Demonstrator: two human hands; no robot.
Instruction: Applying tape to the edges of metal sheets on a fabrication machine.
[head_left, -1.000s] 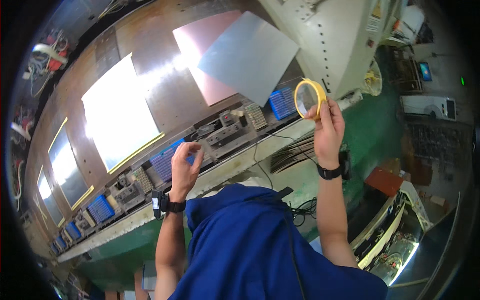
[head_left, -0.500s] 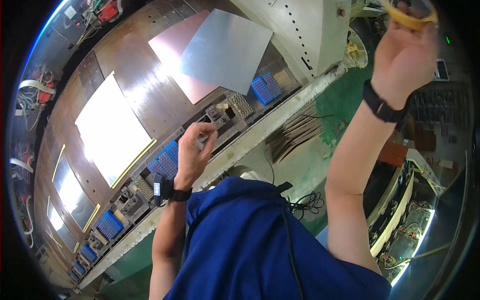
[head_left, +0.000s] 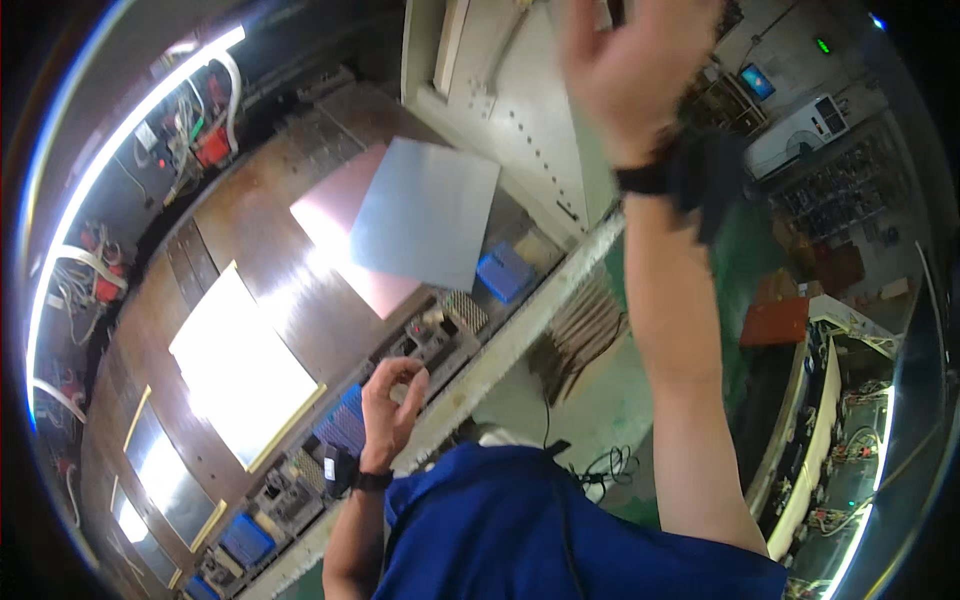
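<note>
Head view: the step looks like a reach, right hand (head_left: 640,72) high, fingertips out of frame, grip untellable, left hand (head_left: 388,408) loosely curled, thumb apart, beside the blue block (head_left: 340,420) on the bench (head_left: 250,205), where grasping would call for narrowing the fingers.

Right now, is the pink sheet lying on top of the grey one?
No, the grey sheet lies over part of the pink sheet.

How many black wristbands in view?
2: one black wristband on the wrist of the left hand, another wristband on the wrist of the right hand.
</note>
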